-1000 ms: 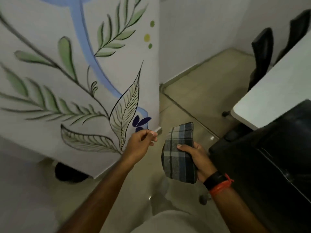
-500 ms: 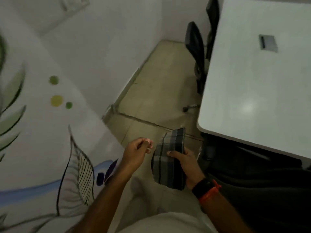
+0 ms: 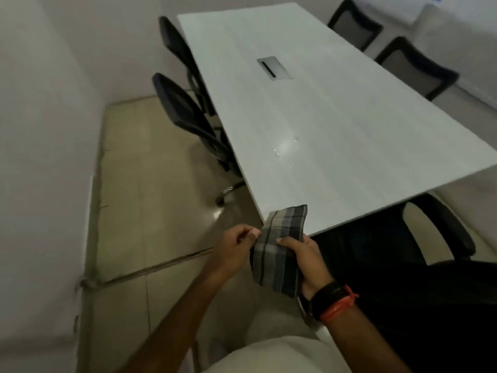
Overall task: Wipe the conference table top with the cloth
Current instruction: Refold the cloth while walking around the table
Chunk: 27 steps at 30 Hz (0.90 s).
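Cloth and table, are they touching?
Cannot tell. In the head view the cloth, held by the right hand, overlaps the table corner, but no gap or contact shows.

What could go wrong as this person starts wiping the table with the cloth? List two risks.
1. Shiny droplets lie on the table near this end; the folded cloth in the right hand may just smear them.
2. Wiping across the centre could push moisture into the cable hatch.

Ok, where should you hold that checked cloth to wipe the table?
Across its flat middle, from the right edge, as the right hand does, thumb on the front. The cloth is folded into a pad, so this grip keeps a wide face free.
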Available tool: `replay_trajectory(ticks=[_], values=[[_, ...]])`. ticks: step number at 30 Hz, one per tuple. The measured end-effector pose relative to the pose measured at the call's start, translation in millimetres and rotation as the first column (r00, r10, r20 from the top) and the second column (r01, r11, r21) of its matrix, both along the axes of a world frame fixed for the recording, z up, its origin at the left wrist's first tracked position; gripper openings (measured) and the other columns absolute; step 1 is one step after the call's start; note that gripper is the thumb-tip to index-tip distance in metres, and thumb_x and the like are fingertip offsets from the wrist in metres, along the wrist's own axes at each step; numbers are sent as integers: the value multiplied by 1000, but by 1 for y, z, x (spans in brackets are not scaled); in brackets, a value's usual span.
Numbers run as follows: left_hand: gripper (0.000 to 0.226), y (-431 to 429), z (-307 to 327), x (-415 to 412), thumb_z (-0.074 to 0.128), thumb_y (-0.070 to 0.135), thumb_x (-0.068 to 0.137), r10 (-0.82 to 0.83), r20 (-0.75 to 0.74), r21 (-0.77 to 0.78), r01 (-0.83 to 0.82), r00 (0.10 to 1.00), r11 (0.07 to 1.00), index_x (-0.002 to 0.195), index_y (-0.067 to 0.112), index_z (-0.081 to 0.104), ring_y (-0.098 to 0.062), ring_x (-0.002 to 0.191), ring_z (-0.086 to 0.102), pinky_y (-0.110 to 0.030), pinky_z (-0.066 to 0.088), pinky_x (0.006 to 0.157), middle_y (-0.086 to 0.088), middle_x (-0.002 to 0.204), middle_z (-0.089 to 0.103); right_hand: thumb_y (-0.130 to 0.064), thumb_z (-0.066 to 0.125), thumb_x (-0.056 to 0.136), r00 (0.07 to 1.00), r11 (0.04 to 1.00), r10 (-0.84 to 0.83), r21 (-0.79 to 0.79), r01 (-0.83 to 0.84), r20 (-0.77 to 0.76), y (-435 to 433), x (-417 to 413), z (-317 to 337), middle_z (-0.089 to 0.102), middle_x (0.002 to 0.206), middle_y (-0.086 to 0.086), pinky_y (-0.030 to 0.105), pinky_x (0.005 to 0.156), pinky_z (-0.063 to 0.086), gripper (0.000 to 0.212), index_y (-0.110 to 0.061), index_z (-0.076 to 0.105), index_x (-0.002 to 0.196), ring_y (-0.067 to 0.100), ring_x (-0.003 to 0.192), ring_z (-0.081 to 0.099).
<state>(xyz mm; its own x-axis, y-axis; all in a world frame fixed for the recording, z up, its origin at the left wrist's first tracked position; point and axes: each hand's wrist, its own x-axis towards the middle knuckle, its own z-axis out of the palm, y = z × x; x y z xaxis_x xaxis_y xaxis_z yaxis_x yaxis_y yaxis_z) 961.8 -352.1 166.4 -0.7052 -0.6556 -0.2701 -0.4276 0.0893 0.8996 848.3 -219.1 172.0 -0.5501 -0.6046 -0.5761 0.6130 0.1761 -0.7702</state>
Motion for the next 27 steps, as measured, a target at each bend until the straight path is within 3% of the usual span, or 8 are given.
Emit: replay_trajectory(ticks=[6,8,12,17,20,24,27], values=[[15,-68,-14,-49,58,35,97,-149,28,64,147,989,987,94,29,72,-12,90,70,-38,59,85,9,90,74,-8,66,92,987,987,-159,11,158,26,-50,-30,-14,77,106,13,43,82,59,28,-11,68,119,31,97,75],[15,-91,-18,-70,58,35,97,-190,57,49,188,980,981,94,29,72,-11,88,70,-36,60,84,9,89,74,-11,66,92,979,981,-195,18,194,51,-70,-49,-23,77,106,13,45,85,59,28,-11,68,120,33,98,74],[16,-134,-11,-108,57,28,99,-253,91,4,254,963,967,101,20,71,-1,84,66,-12,52,70,8,94,72,-12,65,93,961,967,-255,27,254,107,-112,-87,-27,78,101,14,41,77,59,22,-10,70,114,32,91,74],[10,-191,-13,-161,61,34,96,-288,115,-40,294,951,955,95,31,70,-1,89,64,-26,55,83,15,92,71,-14,64,94,939,949,-316,35,314,137,-152,-134,-32,76,108,16,41,76,59,29,-10,66,122,36,100,72],[8,-212,-15,-194,64,41,93,-367,99,-37,372,925,927,96,36,69,-6,87,65,-27,55,80,16,95,70,-16,64,94,911,924,-382,68,376,156,-165,-152,-35,76,110,16,43,79,60,33,-10,65,126,37,103,71],[17,-226,-11,-236,71,43,87,-577,100,-60,584,811,810,102,38,65,1,90,63,-16,51,72,20,103,66,-22,66,93,846,869,-495,93,486,200,-177,-172,-38,73,117,19,53,95,57,40,-10,63,130,40,111,69],[44,-241,-10,-262,80,47,76,-799,97,-137,803,594,580,114,39,59,3,108,53,-18,48,87,24,116,57,-26,68,89,764,798,-600,109,593,239,-189,-179,-30,71,121,21,58,101,52,47,-7,63,131,41,114,67]])
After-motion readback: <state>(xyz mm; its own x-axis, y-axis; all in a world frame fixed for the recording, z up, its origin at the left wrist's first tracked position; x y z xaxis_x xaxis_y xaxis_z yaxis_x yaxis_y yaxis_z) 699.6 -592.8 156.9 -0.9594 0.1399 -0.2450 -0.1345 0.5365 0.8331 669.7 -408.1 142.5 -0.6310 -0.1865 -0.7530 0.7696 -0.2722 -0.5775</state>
